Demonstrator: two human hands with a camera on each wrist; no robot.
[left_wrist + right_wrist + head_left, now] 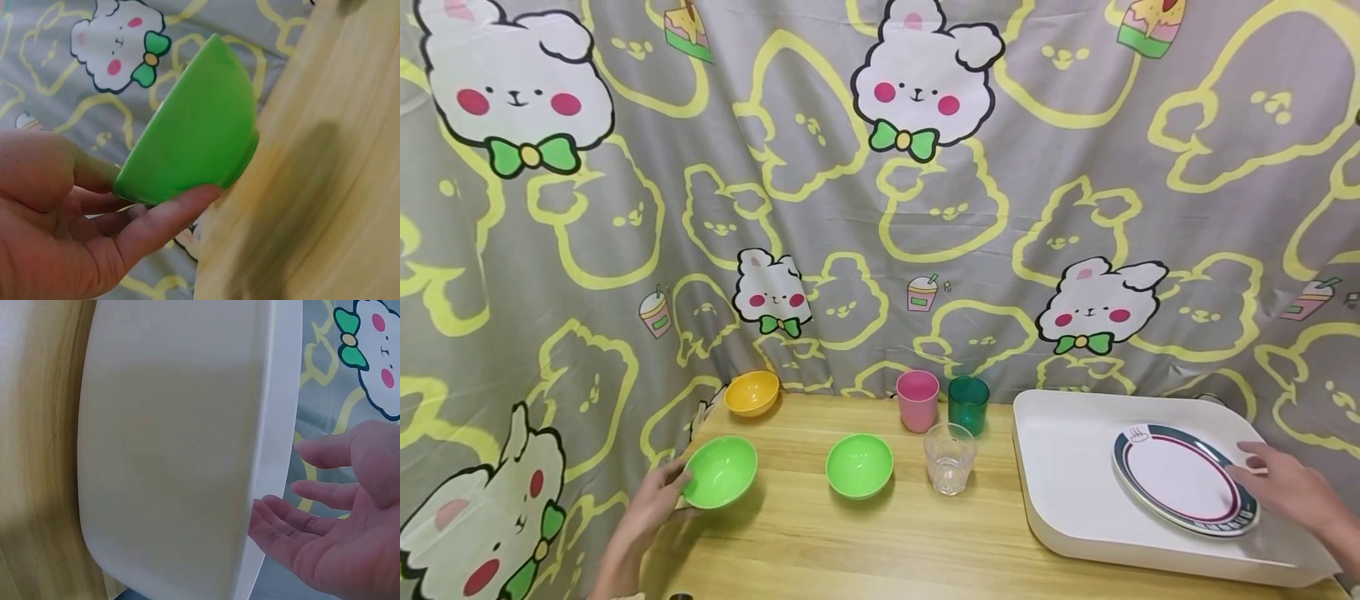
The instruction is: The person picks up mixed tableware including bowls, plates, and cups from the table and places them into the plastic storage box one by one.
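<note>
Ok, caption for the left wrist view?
Left hand holds a tilted green bowl beside the wooden table, cartoon curtain behind.

the green bowl [721,472] is small and shiny, tipped up on its side at the left edge of the table. the plate [1183,479] is white with a dark blue rim and a pink ring. it lies tilted inside the white tray, over on the right.
</note>
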